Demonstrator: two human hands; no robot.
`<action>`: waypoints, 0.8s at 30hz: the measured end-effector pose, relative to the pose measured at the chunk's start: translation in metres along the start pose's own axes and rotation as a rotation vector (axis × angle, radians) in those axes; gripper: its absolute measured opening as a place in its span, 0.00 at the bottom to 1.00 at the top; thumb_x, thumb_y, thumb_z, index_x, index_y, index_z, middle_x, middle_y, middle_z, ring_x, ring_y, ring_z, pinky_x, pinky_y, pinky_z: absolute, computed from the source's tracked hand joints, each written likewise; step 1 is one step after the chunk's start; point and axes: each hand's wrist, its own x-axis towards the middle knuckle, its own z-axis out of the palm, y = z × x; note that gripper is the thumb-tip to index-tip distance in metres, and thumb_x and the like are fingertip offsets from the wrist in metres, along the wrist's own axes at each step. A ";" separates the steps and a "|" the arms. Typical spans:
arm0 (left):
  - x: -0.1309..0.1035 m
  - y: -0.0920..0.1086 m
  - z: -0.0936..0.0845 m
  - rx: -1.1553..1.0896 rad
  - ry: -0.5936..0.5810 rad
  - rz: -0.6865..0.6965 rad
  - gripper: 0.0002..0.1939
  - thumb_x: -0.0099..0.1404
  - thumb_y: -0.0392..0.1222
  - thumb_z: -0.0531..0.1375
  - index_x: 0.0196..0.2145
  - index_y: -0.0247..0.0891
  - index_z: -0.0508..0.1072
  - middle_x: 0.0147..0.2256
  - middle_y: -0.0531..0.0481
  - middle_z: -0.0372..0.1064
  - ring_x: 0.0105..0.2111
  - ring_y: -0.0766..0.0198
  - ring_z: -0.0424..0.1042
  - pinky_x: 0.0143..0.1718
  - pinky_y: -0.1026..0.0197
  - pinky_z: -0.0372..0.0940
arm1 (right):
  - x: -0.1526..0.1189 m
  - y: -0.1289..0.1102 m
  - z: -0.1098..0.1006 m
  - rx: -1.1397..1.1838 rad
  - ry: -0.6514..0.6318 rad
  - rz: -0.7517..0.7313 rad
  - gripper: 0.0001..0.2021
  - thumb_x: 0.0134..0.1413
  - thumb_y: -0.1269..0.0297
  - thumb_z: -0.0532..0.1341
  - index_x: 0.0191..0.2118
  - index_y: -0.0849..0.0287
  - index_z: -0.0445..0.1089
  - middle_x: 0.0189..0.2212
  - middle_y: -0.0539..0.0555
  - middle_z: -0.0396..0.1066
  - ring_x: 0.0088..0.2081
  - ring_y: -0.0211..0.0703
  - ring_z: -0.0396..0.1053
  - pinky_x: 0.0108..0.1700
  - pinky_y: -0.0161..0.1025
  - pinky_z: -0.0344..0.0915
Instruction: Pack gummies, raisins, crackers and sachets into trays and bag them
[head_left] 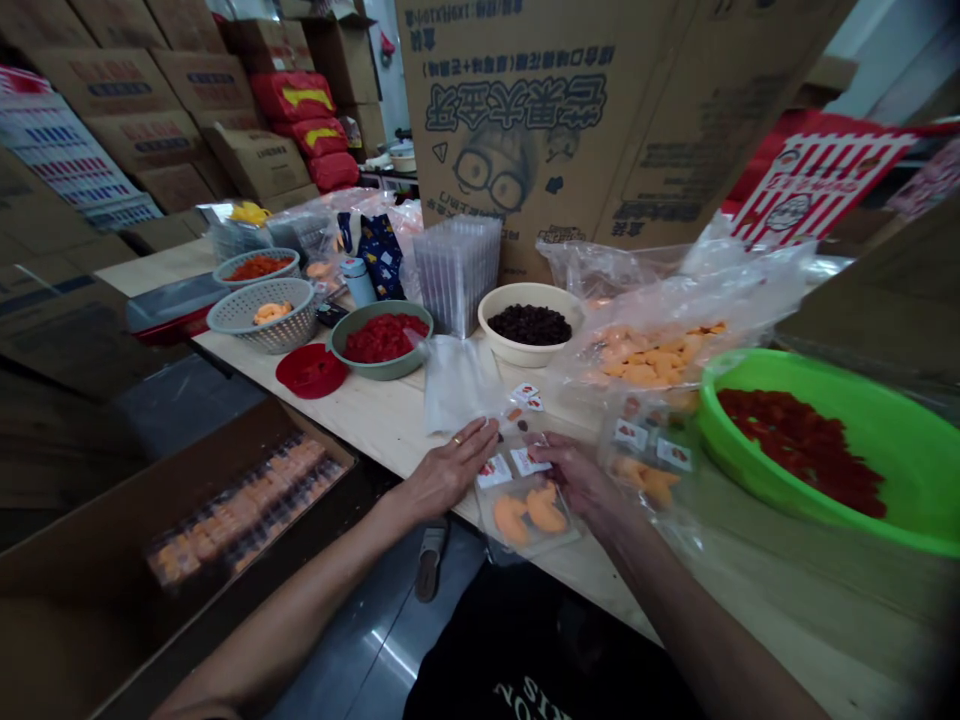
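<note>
A clear plastic tray (529, 522) with two orange, curved gummy-like pieces (546, 508) lies at the table's near edge. Two small white printed packets (493, 471) are in its upper part. My left hand (450, 468) rests along the tray's upper left, its fingers stretched out, a ring on one. At the upper right, my right hand (576, 474) has its fingertips closed on the right white packet (528, 461). Another filled clear tray (646, 478) lies just right of my right hand. Loose printed packets (527, 396) and a stack of clear plastic film (459, 380) lie beyond my hands.
A green basin (724, 470) of red pieces stands right. Behind are a cream bowl (499, 345) of dark pieces, a grey-green bowl (384, 370) of red pieces, upright clear trays (457, 275) and bagged orange pieces (649, 355). A carton (247, 420) of packed trays sits lower left.
</note>
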 end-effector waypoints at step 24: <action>-0.025 0.099 0.032 -0.379 -0.187 -0.345 0.43 0.56 0.49 0.71 0.63 0.44 0.55 0.61 0.35 0.60 0.60 0.43 0.64 0.59 0.41 0.64 | -0.054 0.033 0.024 -1.931 0.110 -0.587 0.15 0.63 0.71 0.55 0.53 0.62 0.69 0.51 0.69 0.68 0.52 0.63 0.64 0.51 0.55 0.59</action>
